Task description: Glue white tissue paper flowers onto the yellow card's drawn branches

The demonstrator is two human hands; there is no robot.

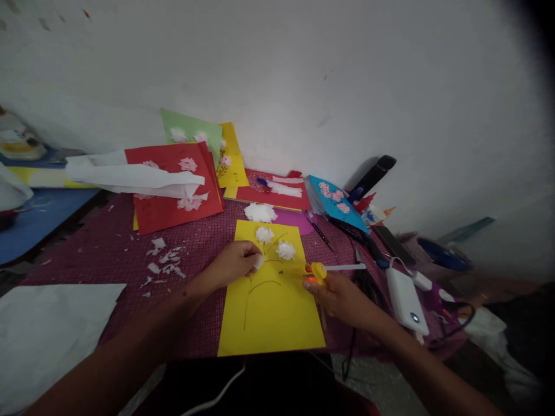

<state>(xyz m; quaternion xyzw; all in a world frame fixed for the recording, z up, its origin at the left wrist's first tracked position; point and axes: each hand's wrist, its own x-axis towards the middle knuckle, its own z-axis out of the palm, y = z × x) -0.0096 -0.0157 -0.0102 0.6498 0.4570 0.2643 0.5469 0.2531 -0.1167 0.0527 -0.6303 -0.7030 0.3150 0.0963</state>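
A yellow sheet of paper (277,323) lies in front of me, with dark drawn stem lines and two white paper flowers (285,250) near its top. My left hand (237,263) is over its left edge, fingers pinched on a small white paper piece (259,262). My right hand (342,297) grips a yellow hot glue gun (319,271) above the sheet's right edge. A white glue stick (347,267) sticks out of its back to the right, and an orange-red light glows on it. The gun's nozzle points left, toward the drawn stems.
White paper scraps (167,263) lie to the left, with a large white sheet (52,335) nearer me. Red cards with pink flowers (173,216) and a blue card (336,199) stand toward the wall. A white power bank (406,300) with a cable sits at right.
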